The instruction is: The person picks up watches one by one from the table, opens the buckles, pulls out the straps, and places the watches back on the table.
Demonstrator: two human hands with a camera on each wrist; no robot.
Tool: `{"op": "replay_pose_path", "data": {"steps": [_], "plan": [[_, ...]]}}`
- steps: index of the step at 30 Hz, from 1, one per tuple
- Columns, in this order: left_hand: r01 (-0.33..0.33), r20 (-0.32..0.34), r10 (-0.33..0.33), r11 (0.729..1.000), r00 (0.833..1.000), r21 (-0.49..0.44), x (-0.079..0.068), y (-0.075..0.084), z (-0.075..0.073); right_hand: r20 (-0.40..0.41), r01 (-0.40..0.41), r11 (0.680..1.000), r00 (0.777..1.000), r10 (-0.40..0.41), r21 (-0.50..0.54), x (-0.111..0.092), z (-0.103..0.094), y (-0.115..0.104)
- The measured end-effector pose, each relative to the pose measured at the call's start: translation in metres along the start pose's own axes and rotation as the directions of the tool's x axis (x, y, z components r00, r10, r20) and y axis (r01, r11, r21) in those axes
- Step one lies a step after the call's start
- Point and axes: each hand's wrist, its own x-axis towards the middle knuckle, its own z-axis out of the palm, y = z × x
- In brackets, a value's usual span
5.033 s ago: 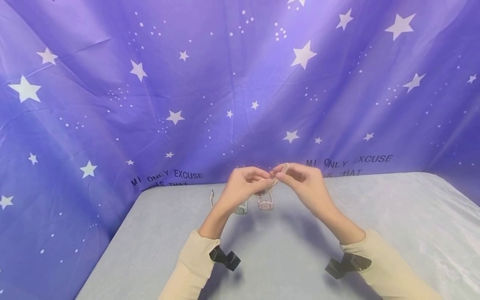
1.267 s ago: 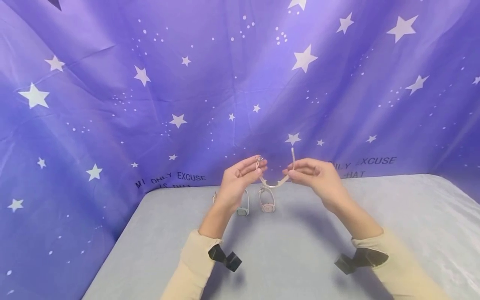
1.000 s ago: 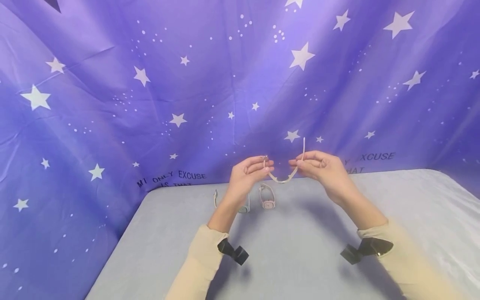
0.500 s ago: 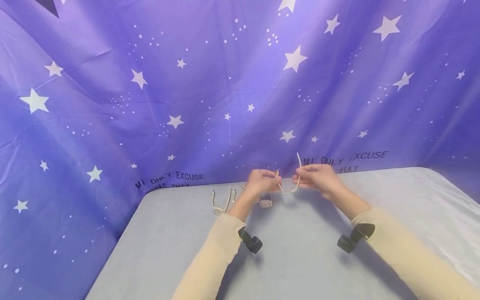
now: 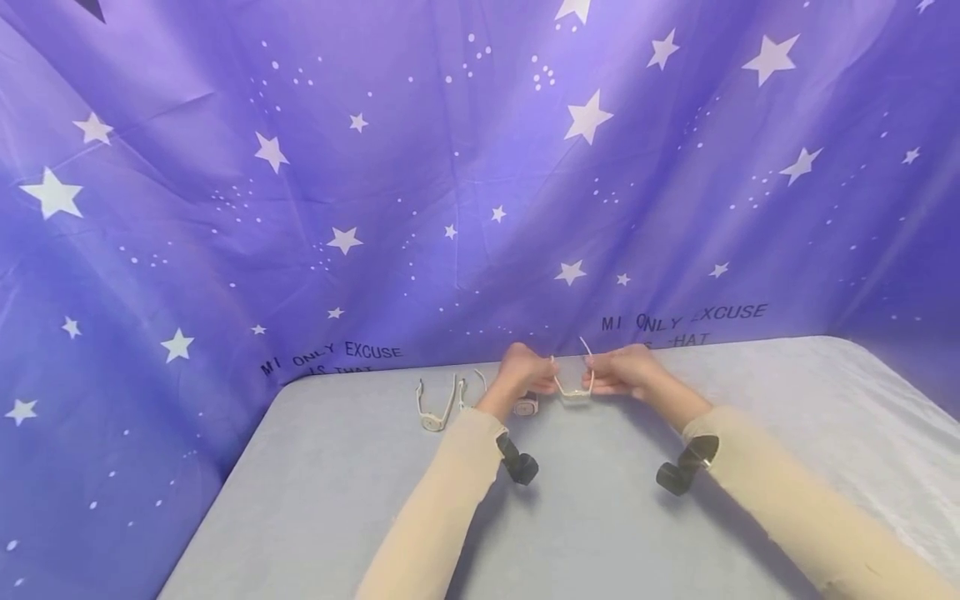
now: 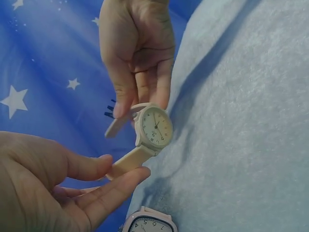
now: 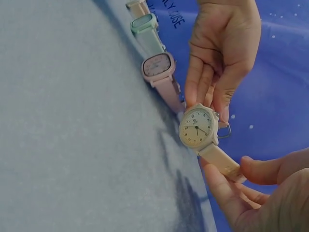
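A cream wristwatch (image 7: 198, 126) with a round dial hangs between the two hands, its strap unfastened and both ends pointing up. My left hand (image 5: 522, 371) pinches the buckle end of the strap between thumb and fingers. The plain end is pinched by my right hand (image 5: 626, 371). In the head view the watch case is low over the back of the table, right of a pink square-faced watch (image 7: 158, 65). The left wrist view shows the round dial (image 6: 157, 126) facing away from the fingers.
On the grey cloth-covered table (image 5: 570, 517), a cream watch (image 5: 432, 422) stands at the left. Beside it is a green watch (image 7: 143, 21), mostly hidden by my left forearm in the head view. A purple starry curtain (image 5: 420, 167) hangs behind the table's back edge.
The hands, close together at first, have spread the strap ends apart. Since then both hands have lowered the watch toward the table, the left hand shifting right and uncovering the cream watch.
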Motion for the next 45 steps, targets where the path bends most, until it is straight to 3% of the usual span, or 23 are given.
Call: {"op": "replay_pose_path", "data": {"steps": [4,10,16,22,45], "plan": [[0.027,-0.014,-0.026,1.000,1.000,0.014,0.004,0.000,0.002,0.009,-0.017,1.000,1.000,0.017,0.015,0.003,0.000,0.004],[0.054,-0.023,-0.053,0.996,0.998,0.069,0.009,0.000,0.008,-0.011,-0.029,0.998,1.000,0.029,-0.051,0.007,0.001,0.010],[0.072,-0.039,-0.065,0.976,0.997,0.205,0.013,0.004,0.013,-0.112,-0.030,0.987,0.994,0.013,-0.158,0.009,0.003,0.012],[0.069,-0.027,-0.065,0.970,0.998,0.232,0.013,0.008,0.015,-0.162,-0.011,0.965,0.986,-0.033,-0.263,0.012,0.005,0.014],[0.042,-0.064,-0.018,0.916,0.998,0.400,0.010,0.010,0.019,-0.189,-0.008,0.949,0.980,-0.055,-0.316,0.010,0.007,0.017]]}}
